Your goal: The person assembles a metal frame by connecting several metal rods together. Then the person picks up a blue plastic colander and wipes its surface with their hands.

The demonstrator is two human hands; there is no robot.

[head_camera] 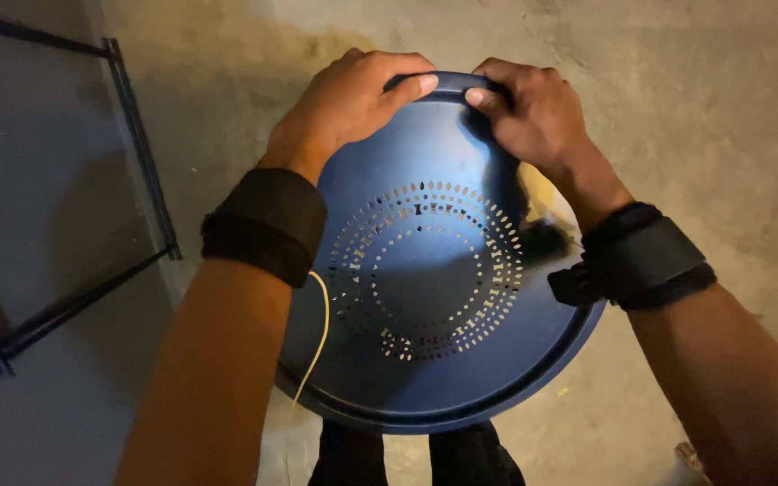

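i see both hands at the top centre of the frame, gripping the far rim of a round dark blue tray (425,378) that fills the middle of the view. my left hand (344,103) wraps the rim from the upper left, its fingers (411,85) clamped over the edge with the thumb on the inner face. my right hand (533,112) sits just beside it, fingers curled tight over the same rim. the two thumbs nearly meet. the tray has a ring pattern of small cut-out holes (425,270) at its centre. each wrist wears a dark band (267,223). a thin pale cord (317,342) hangs beside the left forearm. a black metal frame (141,153) lies on the concrete floor (695,108) at the left.
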